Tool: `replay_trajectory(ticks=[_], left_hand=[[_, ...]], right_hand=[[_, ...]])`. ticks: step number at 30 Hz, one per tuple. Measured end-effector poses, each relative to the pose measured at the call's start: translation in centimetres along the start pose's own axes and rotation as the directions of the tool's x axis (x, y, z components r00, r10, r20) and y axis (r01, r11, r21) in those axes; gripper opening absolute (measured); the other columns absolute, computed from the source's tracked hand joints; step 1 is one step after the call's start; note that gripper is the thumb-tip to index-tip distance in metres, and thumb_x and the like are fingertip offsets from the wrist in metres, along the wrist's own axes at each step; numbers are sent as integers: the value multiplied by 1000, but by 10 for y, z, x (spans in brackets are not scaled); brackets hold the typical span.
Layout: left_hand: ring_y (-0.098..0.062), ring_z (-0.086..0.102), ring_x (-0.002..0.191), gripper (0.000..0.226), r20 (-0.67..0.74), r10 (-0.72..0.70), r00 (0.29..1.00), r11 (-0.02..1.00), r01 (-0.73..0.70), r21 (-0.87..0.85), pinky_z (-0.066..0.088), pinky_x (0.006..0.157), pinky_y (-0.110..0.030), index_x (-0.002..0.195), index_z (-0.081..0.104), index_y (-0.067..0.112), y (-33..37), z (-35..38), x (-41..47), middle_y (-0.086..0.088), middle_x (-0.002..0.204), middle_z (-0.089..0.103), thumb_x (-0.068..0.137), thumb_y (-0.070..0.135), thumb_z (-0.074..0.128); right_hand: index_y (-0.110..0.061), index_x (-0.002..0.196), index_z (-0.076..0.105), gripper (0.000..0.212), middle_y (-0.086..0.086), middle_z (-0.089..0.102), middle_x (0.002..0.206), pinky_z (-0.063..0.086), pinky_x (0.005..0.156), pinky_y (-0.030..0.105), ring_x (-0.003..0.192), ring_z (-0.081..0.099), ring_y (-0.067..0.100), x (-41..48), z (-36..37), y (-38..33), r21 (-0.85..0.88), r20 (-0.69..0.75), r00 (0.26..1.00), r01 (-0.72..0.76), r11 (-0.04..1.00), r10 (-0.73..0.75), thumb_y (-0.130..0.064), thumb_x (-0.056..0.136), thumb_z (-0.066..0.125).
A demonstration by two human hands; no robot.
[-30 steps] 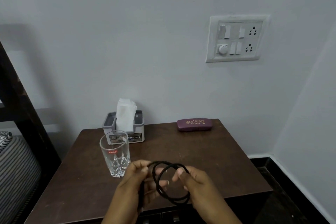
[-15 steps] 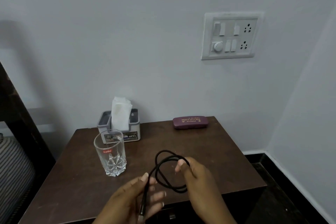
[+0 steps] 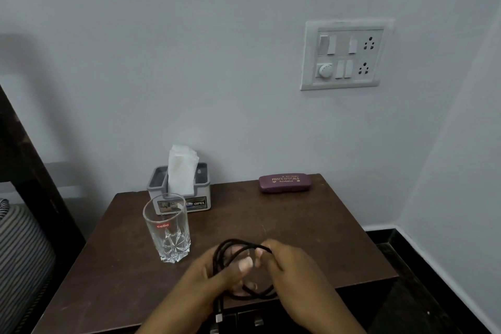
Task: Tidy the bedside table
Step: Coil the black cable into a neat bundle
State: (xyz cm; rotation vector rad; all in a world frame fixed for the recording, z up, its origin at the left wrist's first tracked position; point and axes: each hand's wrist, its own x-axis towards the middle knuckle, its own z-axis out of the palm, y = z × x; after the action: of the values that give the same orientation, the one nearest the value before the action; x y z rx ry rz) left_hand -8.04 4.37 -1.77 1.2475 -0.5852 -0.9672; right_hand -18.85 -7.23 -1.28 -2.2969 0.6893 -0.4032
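A black cable (image 3: 232, 246) is coiled into loops above the front of the dark brown bedside table (image 3: 311, 230). My left hand (image 3: 214, 276) grips the coil from the left, thumb across the loops. My right hand (image 3: 287, 266) pinches the top of the coil from the right. One cable end with a metal plug (image 3: 218, 317) hangs below my left hand. An empty clear glass (image 3: 166, 228) stands upright left of my hands. Behind it sits a grey tissue box (image 3: 180, 192) with a white tissue sticking up. A maroon spectacle case (image 3: 284, 182) lies at the back right.
A white switch and socket panel (image 3: 345, 54) is on the wall above the table. A dark bed frame (image 3: 29, 171) and striped bedding (image 3: 19, 257) are at the left. Dark floor and skirting (image 3: 412, 260) lie to the right of the table.
My left hand has risen and closed onto the coil beside my right hand. The loops have been drawn together into a tighter bundle. The view has shifted slightly.
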Motion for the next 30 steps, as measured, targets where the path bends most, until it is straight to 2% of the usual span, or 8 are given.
replay_trajectory(ticks=[3, 7, 10, 14, 18, 24, 28, 30], left_hand=[[-25, 61, 50, 40, -154, 31, 987, 993, -49, -112, 52, 65, -36, 73, 59, 0, 0, 5, 1, -7, 44, 45, 71, 38, 70], [-18, 47, 35, 48, -287, -37, 957, 947, -58, -316, 58, 54, -40, 61, 57, 4, 3, 12, 3, -3, 40, 34, 60, 48, 74], [-15, 40, 34, 38, -400, -51, 915, 925, -108, -363, 56, 45, -33, 67, 50, 0, -2, 20, 4, -3, 41, 32, 88, 33, 50], [-10, 36, 30, 40, -461, -15, 887, 886, -202, -418, 50, 39, -25, 72, 53, -2, -3, 30, 7, 1, 40, 33, 93, 31, 42], [-7, 27, 29, 30, -417, 72, 906, 914, -227, -336, 41, 34, -22, 75, 51, 1, -1, 34, 2, 2, 41, 35, 91, 25, 44], [-11, 30, 29, 31, -286, 11, 958, 907, -130, -400, 37, 48, -29, 67, 49, 6, 9, 32, 2, 1, 41, 29, 82, 33, 49], [-11, 32, 29, 39, -217, 44, 975, 849, -151, -506, 52, 44, -29, 84, 61, 0, 11, 38, 3, 1, 43, 30, 79, 36, 47], [-10, 32, 30, 44, -204, 92, 975, 849, -184, -495, 56, 47, -34, 99, 63, -1, 11, 40, 5, 1, 46, 31, 78, 33, 47]], right_hand=[[-30, 75, 57, 24, -6, 60, 76, 43, 74, 28, 76, 56, 5, 3, -5, 2, 195, 69, 998, -15, 981, 2, -33, 96, 45], [-18, 79, 59, 23, -8, 44, 59, 27, 40, 13, 37, 32, -1, -2, -13, 0, 614, 272, 962, -154, 774, -25, -27, 96, 46], [-13, 75, 53, 28, -5, 39, 57, 18, 34, 13, 32, 23, -1, -5, -6, -8, 708, 250, 967, -216, 672, 47, -27, 96, 42], [-13, 72, 52, 32, -5, 39, 57, 19, 35, 14, 32, 23, 0, -4, 5, -10, 757, 218, 964, -264, 598, 149, -30, 97, 42], [-14, 73, 56, 32, -5, 43, 59, 21, 34, 14, 35, 22, 3, -4, 6, -6, 816, 253, 955, -295, 497, 151, -36, 94, 44], [-14, 74, 54, 32, -5, 46, 54, 18, 34, 13, 33, 23, 2, -4, 6, 1, 787, 266, 954, -298, 541, 138, -34, 96, 41], [-12, 72, 51, 30, 1, 39, 53, 20, 28, 11, 26, 29, 0, 2, 24, -1, 837, 195, 975, -221, 500, 105, -23, 98, 44], [-11, 61, 55, 34, 3, 46, 54, 36, 36, 11, 33, 44, 1, 5, 38, 8, 869, 129, 983, -174, 463, 129, -15, 94, 50]])
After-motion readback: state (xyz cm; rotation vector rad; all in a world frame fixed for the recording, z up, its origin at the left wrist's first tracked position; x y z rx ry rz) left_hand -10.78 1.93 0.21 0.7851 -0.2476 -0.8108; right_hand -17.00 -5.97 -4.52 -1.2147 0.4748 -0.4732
